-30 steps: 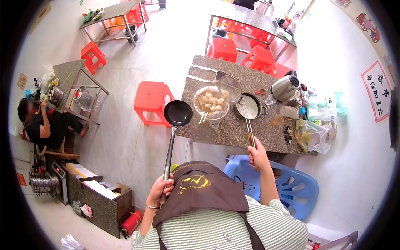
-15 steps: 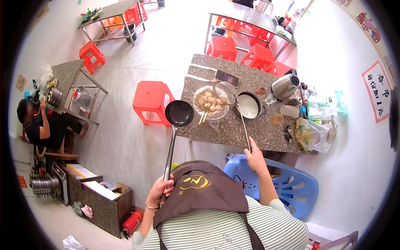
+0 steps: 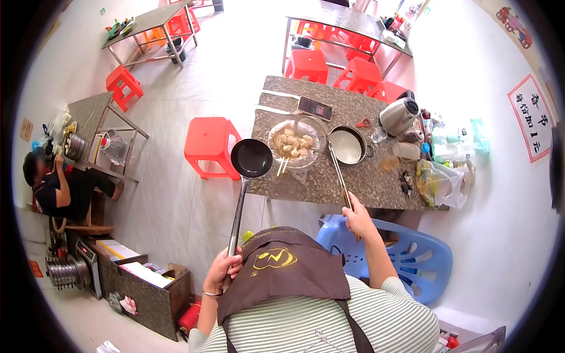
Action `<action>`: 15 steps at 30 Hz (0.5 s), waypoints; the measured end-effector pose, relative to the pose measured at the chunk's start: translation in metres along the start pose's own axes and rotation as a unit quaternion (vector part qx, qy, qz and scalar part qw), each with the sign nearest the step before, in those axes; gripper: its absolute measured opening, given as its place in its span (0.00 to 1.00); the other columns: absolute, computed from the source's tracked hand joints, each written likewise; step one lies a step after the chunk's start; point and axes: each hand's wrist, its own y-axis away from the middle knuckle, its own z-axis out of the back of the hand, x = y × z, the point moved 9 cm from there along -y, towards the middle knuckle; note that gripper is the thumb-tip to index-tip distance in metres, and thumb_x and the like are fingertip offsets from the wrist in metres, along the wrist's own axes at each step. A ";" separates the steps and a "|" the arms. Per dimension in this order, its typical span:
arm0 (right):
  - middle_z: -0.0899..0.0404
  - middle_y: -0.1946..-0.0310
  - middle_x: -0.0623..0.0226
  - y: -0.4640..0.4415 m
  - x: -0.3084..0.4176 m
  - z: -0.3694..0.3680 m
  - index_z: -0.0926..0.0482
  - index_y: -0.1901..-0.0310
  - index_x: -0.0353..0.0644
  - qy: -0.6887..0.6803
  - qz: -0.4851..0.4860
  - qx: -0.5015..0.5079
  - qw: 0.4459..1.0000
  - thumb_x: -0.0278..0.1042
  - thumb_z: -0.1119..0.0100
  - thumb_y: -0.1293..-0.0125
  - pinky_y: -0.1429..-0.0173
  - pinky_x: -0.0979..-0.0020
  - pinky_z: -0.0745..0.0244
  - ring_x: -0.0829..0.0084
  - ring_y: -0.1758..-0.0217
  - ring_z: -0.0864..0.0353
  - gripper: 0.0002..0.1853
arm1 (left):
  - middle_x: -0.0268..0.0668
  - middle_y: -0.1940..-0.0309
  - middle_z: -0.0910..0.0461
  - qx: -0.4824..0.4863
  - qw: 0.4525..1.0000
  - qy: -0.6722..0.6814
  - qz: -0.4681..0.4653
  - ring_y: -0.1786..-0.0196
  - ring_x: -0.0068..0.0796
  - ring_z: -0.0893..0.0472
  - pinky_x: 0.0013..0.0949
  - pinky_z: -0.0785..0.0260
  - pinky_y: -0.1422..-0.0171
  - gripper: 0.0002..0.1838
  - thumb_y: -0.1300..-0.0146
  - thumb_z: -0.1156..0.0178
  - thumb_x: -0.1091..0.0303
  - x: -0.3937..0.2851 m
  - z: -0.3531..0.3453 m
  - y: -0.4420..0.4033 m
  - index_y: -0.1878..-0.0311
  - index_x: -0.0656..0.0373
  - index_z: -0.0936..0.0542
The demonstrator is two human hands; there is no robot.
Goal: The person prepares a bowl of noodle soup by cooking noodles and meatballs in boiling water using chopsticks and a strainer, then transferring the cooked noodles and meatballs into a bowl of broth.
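Observation:
My left hand [image 3: 223, 266] is closed round the long handle of a black ladle [image 3: 251, 157], held up left of the table with its round bowl facing up. My right hand [image 3: 359, 216] grips a long-handled metal utensil [image 3: 343, 180] pointing away from me. Its far end reaches the left rim of a round pot [image 3: 347, 146] with a pale inside. A see-through round disc [image 3: 311, 130] overlaps that end; whether they join I cannot tell. Beside it, a bag-lined bowl [image 3: 272, 141] contains pale dumplings [image 3: 293, 144], with chopsticks [image 3: 282, 166] leaning over its near edge.
On the speckled table [image 3: 282, 187] lie a phone [image 3: 315, 108], scissors [image 3: 364, 123], a kettle [image 3: 400, 116], keys [image 3: 406, 183] and plastic bags [image 3: 441, 188]. A blue chair [image 3: 432, 265] stands below its near edge, a red stool [image 3: 210, 144] to its left. A person [image 3: 65, 188] sits far left.
My right hand and its utensil have shifted slightly, the handle's end coming a little lower beside the pot. The whole view has drifted slightly. Both hands keep their grip.

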 end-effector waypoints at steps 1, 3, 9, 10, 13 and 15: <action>0.23 0.59 0.54 0.000 0.003 0.002 0.44 0.34 0.40 -0.002 -0.001 -0.002 1.000 0.32 0.51 0.40 0.62 0.67 0.25 0.67 0.69 0.21 0.31 | 0.26 0.81 0.39 -0.005 1.000 -0.016 -0.003 0.84 0.12 0.40 0.18 0.45 0.83 0.09 0.40 0.47 0.73 -0.005 -0.001 0.001 0.57 0.59 0.33; 0.27 0.69 0.64 0.000 0.007 0.001 0.45 0.34 0.42 -0.029 0.005 0.018 0.999 0.31 0.52 0.40 0.78 0.72 0.30 0.77 0.82 0.31 0.31 | 0.26 0.81 0.39 -0.002 1.000 -0.020 -0.004 0.84 0.13 0.40 0.18 0.46 0.84 0.09 0.40 0.48 0.74 -0.011 -0.004 0.000 0.57 0.59 0.33; 0.30 0.74 0.70 -0.005 0.007 0.006 0.44 0.35 0.48 -0.157 -0.025 0.076 0.984 0.30 0.55 0.39 0.83 0.78 0.36 0.82 0.85 0.34 0.29 | 0.26 0.82 0.39 0.012 1.000 -0.016 -0.014 0.85 0.14 0.40 0.19 0.45 0.84 0.09 0.40 0.49 0.75 -0.024 -0.010 -0.002 0.57 0.59 0.34; 0.31 0.74 0.70 -0.005 0.008 0.005 0.43 0.36 0.48 -0.189 -0.038 0.090 0.977 0.30 0.55 0.38 0.83 0.79 0.37 0.82 0.85 0.34 0.27 | 0.26 0.82 0.39 0.014 1.000 -0.020 -0.015 0.85 0.14 0.40 0.20 0.45 0.84 0.09 0.40 0.49 0.75 -0.026 -0.011 -0.002 0.57 0.60 0.34; 0.31 0.74 0.71 -0.005 0.007 0.007 0.41 0.37 0.47 -0.210 -0.049 0.102 0.971 0.30 0.56 0.38 0.83 0.79 0.37 0.82 0.85 0.35 0.25 | 0.27 0.82 0.39 0.015 1.000 -0.024 -0.006 0.85 0.15 0.40 0.20 0.45 0.84 0.09 0.40 0.49 0.75 -0.024 -0.010 -0.004 0.56 0.60 0.34; 0.31 0.74 0.71 -0.005 0.006 0.006 0.41 0.38 0.47 -0.219 -0.054 0.110 0.968 0.30 0.56 0.38 0.83 0.79 0.37 0.82 0.85 0.35 0.25 | 0.27 0.82 0.38 0.023 0.999 -0.040 -0.002 0.85 0.15 0.40 0.20 0.45 0.84 0.09 0.40 0.49 0.74 -0.025 -0.007 -0.009 0.56 0.60 0.34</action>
